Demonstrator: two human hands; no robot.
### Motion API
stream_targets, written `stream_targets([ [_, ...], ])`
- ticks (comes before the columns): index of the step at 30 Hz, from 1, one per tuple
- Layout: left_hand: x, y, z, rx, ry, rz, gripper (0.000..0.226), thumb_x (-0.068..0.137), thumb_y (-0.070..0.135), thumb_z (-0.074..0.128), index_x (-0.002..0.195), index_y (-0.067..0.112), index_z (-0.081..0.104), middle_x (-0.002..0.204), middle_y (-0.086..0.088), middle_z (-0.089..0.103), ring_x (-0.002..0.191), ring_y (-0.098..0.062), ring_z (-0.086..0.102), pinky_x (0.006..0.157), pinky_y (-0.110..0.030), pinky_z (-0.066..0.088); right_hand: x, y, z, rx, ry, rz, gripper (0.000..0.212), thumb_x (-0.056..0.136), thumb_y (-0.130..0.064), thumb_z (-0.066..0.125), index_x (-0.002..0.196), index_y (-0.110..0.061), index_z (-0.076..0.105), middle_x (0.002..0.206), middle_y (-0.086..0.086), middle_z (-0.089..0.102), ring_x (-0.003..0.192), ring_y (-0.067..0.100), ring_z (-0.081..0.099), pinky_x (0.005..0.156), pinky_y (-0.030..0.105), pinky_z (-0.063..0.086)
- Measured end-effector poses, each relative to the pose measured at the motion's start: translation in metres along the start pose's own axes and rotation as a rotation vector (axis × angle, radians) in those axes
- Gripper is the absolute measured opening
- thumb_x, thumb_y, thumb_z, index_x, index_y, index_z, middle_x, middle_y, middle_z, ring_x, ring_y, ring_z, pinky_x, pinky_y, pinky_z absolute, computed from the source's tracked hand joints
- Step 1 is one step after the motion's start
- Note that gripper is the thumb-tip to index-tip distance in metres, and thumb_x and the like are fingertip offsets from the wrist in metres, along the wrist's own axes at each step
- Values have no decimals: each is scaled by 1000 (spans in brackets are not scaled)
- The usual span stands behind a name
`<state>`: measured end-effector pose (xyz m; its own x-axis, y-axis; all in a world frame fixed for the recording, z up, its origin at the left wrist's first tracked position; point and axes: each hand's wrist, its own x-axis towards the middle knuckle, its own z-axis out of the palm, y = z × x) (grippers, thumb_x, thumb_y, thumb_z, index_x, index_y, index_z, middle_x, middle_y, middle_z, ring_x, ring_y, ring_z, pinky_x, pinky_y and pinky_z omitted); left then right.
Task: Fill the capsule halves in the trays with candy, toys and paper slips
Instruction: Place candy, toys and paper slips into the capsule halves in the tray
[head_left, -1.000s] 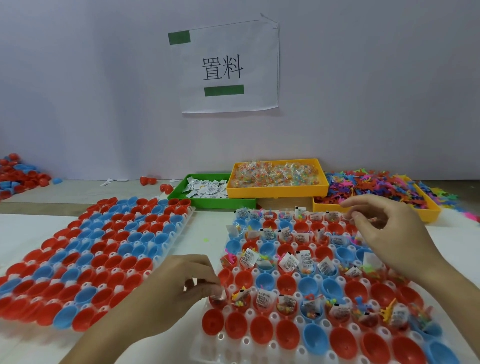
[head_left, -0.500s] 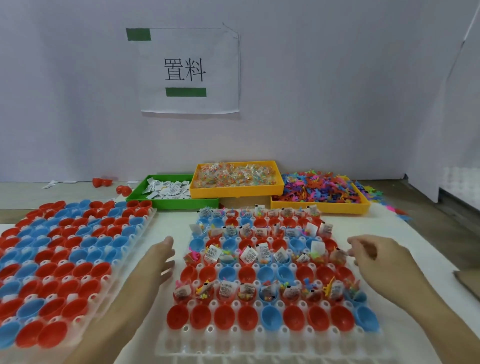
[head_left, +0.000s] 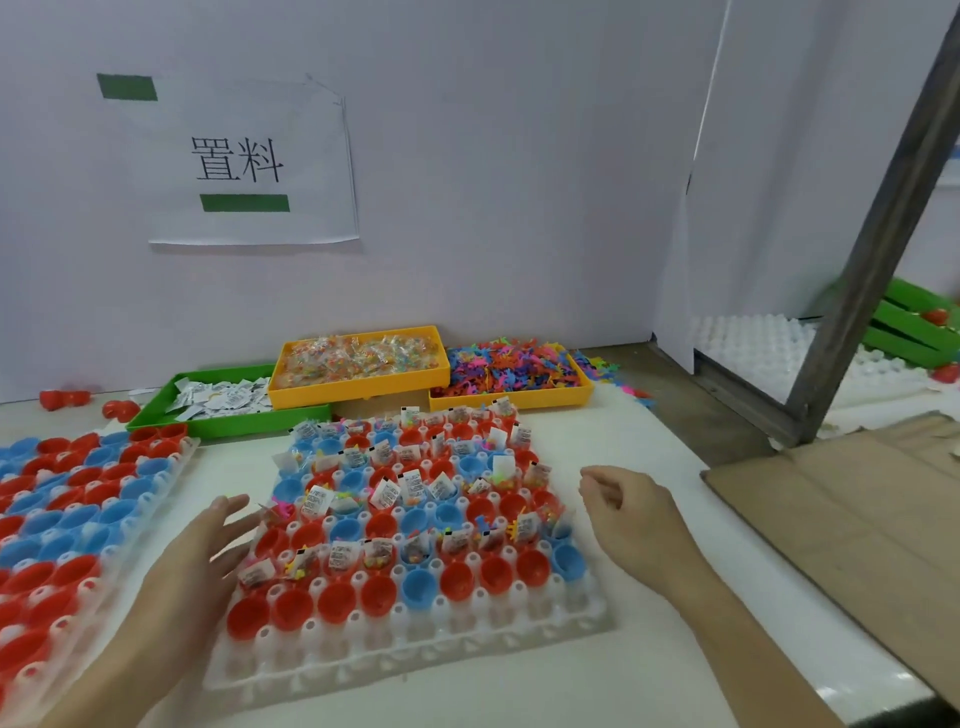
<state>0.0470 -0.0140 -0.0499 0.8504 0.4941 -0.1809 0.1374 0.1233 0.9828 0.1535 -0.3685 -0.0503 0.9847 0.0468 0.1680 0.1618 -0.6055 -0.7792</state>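
A clear tray (head_left: 415, 649) in front of me holds red and blue capsule halves; most rows carry paper slips, candy and small toys, while the nearest row (head_left: 400, 592) holds bare halves. My left hand (head_left: 208, 545) lies flat with straight fingers against the tray's left edge. My right hand (head_left: 631, 512) hovers just off the tray's right edge, fingers loosely curled, holding nothing that I can see. A second tray (head_left: 67, 525) of bare red and blue halves sits at the left.
Behind the trays stand a green bin of paper slips (head_left: 218, 402), a yellow bin of wrapped candy (head_left: 358, 364) and a yellow bin of plastic toys (head_left: 511, 374). Flat cardboard (head_left: 852, 519) lies at the right, beside a metal post (head_left: 872, 249) and white foam trays (head_left: 753, 353).
Both hands have come off the capsules and moved out to the two sides of the tray. The left hand's pinch has opened flat. My view has swung to the right.
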Motion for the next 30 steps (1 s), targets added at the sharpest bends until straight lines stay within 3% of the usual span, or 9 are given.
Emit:
stream_targets([
  [5,6,-1,-6,77,27,-45,44,105,33,40,143,11,46,145,-19,47,136,-34,41,115,-44,26,-20,23,-47,-235,191,59,41,99,-29,54,136,-13,56,134,4,61,122,22,55,97,32,43],
  [7,9,1,-5,93,34,-74,44,105,30,41,140,5,47,139,-22,50,130,-36,45,113,-44,30,-27,35,-66,-459,176,153,41,102,-32,46,138,-11,51,138,6,56,125,26,52,97,33,41],
  [10,15,9,1,107,63,-123,42,106,25,40,136,-2,50,124,-23,53,111,-34,50,103,-43,36,-36,47,-84,-785,65,341,38,105,-42,30,123,-15,51,131,5,53,119,25,49,95,36,38],
  [14,20,15,6,128,82,-177,39,106,21,39,128,-9,52,108,-24,57,94,-35,54,87,-42,43,-39,64,-89,-813,-56,361,42,106,-41,25,125,-14,52,130,4,53,120,24,51,101,39,40],
  [18,24,16,9,137,99,-210,37,106,16,40,124,-15,51,96,-23,59,77,-30,53,68,-35,43,-34,73,-91,-834,-50,307,32,106,-33,30,119,-18,55,126,-1,55,113,19,54,86,31,38],
  [22,28,19,13,159,79,-265,31,106,13,39,112,-15,52,88,-25,62,74,-32,56,56,-39,51,-35,78,-89,-838,-31,269,28,105,-30,32,119,-21,54,124,-5,56,108,15,56,79,27,39],
  [26,30,22,16,141,105,-288,29,106,14,39,116,-11,50,88,-23,59,73,-30,54,63,-39,43,-36,78,-92,-808,-52,266,15,104,-23,36,111,-23,50,118,-4,59,105,14,58,87,25,47],
  [30,25,21,20,161,121,-267,28,103,11,42,116,-12,53,92,-25,62,75,-32,58,66,-42,47,-40,69,-93,-844,-124,250,10,101,-14,37,102,-23,41,110,-7,57,103,9,59,78,18,43],
])
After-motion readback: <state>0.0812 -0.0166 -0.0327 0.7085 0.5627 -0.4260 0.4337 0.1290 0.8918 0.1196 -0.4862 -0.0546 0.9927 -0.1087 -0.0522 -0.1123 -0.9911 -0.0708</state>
